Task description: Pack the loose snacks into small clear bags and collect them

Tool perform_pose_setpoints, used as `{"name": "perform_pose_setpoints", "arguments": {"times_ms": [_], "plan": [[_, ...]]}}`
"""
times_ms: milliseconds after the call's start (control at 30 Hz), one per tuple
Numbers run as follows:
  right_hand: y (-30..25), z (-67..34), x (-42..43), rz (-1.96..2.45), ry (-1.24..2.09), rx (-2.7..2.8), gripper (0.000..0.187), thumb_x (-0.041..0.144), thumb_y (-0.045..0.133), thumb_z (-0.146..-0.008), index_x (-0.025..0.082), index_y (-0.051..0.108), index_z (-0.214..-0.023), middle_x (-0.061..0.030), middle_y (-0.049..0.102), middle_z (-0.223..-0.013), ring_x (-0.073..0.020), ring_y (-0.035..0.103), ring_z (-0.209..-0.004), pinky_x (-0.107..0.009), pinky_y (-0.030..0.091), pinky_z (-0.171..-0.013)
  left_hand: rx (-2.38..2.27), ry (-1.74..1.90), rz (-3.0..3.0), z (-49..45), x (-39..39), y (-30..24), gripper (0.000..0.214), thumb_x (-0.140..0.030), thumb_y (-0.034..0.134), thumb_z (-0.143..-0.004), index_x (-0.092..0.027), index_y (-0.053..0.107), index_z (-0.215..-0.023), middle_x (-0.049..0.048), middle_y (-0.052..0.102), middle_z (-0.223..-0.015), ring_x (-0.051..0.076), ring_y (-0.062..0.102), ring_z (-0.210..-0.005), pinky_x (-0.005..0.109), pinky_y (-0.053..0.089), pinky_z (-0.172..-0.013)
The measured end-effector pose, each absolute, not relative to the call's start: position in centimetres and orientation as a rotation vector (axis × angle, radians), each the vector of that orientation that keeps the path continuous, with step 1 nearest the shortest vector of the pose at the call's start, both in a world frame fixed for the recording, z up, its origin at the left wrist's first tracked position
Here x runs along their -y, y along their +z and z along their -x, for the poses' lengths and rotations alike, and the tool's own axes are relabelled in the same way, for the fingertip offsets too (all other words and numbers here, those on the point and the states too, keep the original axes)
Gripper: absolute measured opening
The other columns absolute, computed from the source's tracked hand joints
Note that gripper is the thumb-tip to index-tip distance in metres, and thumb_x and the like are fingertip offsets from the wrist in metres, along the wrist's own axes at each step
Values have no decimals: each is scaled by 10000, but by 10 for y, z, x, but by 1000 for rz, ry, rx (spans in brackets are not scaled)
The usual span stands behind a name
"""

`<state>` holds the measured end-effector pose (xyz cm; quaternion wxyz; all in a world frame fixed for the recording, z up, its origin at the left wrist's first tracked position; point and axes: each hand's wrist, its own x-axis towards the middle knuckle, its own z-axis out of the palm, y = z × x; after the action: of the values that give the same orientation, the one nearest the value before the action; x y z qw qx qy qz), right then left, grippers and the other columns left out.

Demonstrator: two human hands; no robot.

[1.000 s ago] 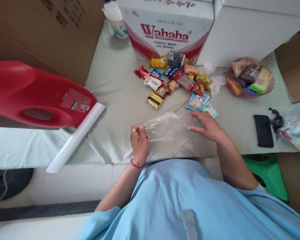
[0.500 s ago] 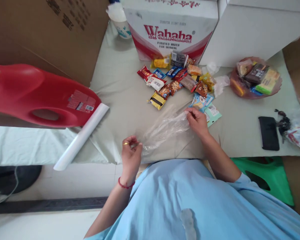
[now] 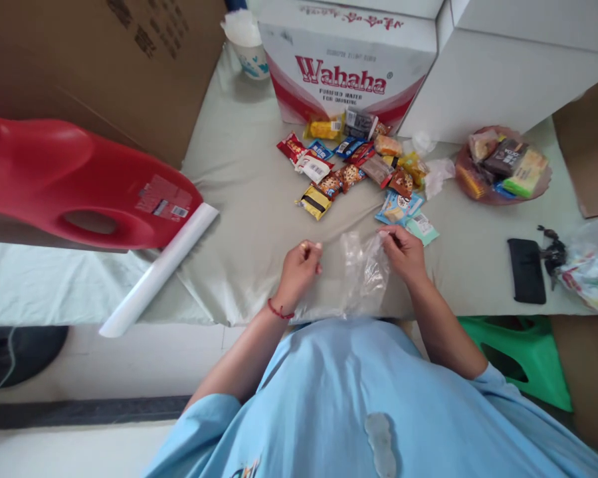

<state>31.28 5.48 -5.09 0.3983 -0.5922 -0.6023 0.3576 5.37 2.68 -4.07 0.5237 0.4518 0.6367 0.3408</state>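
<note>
A clear plastic bag point(image 3: 367, 269) hangs crumpled from my right hand point(image 3: 403, 253), which pinches its upper edge between thumb and fingers. Its lower end reaches down to the table's front edge. To the left of the bag, my left hand point(image 3: 300, 267) is held with curled fingers and a gap to the plastic; nothing shows in it. Beyond the hands lies a loose pile of wrapped snacks, among them a yellow packet point(image 3: 314, 202), a light-blue packet point(image 3: 398, 207) and a red packet point(image 3: 292, 147). A pale green packet point(image 3: 421, 228) is just behind my right hand.
At the left are a red plastic jug point(image 3: 104, 179) and a white roll point(image 3: 159, 272) jutting past the table edge. Behind stand a Wahaha carton point(image 3: 349, 73) and a paper cup point(image 3: 249, 53). A snack bowl point(image 3: 541, 189), a black phone point(image 3: 527, 271) and a filled bag point(image 3: 591, 265) are at right.
The bag was stretched between both hands; now it hangs from my right hand alone. My left hand has let go and moved right and away from my body.
</note>
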Motion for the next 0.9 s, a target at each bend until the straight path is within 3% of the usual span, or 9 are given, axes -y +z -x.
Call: {"name": "perform_pose_setpoints", "arguments": {"times_ms": [100, 267, 433, 500, 567, 633, 800, 900], "plan": [[-56, -320, -50, 1634, 940, 1347, 332, 556, 598, -951, 240, 700, -962, 35, 533, -614, -162, 471, -540, -299, 394, -559, -1613, 998, -901, -50, -23, -44, 418, -622, 565, -1002, -247, 515, -824, -75, 468, -610, 120, 503, -479, 272, 384, -531], [-53, -311, -50, 1670, 811, 1407, 321, 545, 571, -974, 253, 702, -980, -15, 648, -739, -204, 574, -656, -331, 474, -644, -1408, 825, -1053, -69, -6, -19, 603, -842, 445, -969, -255, 561, -892, 13, 625, -754, 194, 633, -632, 311, 441, -547], [-40, -287, -55, 1667, 638, 1554, 311, 495, 514, -1035, 254, 706, -995, -40, 704, -812, -225, 644, -743, -366, 515, -742, -1467, 652, -1600, -116, 11, 1, 568, -753, 779, -819, -236, 589, -959, 97, 674, -1022, 295, 654, -945, 436, 536, -841], [-36, -281, -56, 1659, 594, 1593, 299, 471, 516, -1034, 247, 709, -991, -49, 717, -832, -229, 655, -754, -375, 519, -764, -1434, 628, -1676, -125, 14, -4, 441, -609, 802, -862, -228, 611, -976, 117, 674, -1085, 318, 643, -1042, 453, 533, -898], [-35, -280, -55, 1654, 585, 1604, 289, 460, 528, -1026, 241, 715, -992, -53, 720, -835, -233, 661, -757, -384, 524, -778, -1361, 645, -1658, -127, 15, -13, 207, -421, 696, -961, -231, 618, -931, 98, 679, -1039, 288, 646, -1021, 432, 528, -902], [-38, -284, -55, 1656, 630, 1564, 287, 467, 540, -1018, 240, 714, -995, -47, 708, -813, -232, 659, -742, -384, 529, -770, -1319, 721, -1519, -121, 14, -24, 133, -301, 576, -1004, -234, 607, -893, 64, 680, -949, 241, 652, -934, 396, 527, -869], [-49, -303, -57, 1686, 883, 1280, 288, 524, 595, -972, 253, 692, -968, 3, 615, -683, -186, 566, -583, -322, 476, -588, -1432, 1022, -890, -88, 3, -44, 183, -370, 507, -1042, -243, 534, -913, -2, 654, -808, 176, 658, -735, 318, 553, -716], [-52, -313, -58, 1666, 983, 1186, 276, 530, 639, -938, 256, 676, -924, 29, 568, -617, -166, 513, -513, -300, 430, -516, -1561, 1126, -803, -60, -11, -50, 186, -388, 502, -1054, -250, 507, -928, -30, 625, -775, 145, 617, -602, 269, 498, -585]]}}
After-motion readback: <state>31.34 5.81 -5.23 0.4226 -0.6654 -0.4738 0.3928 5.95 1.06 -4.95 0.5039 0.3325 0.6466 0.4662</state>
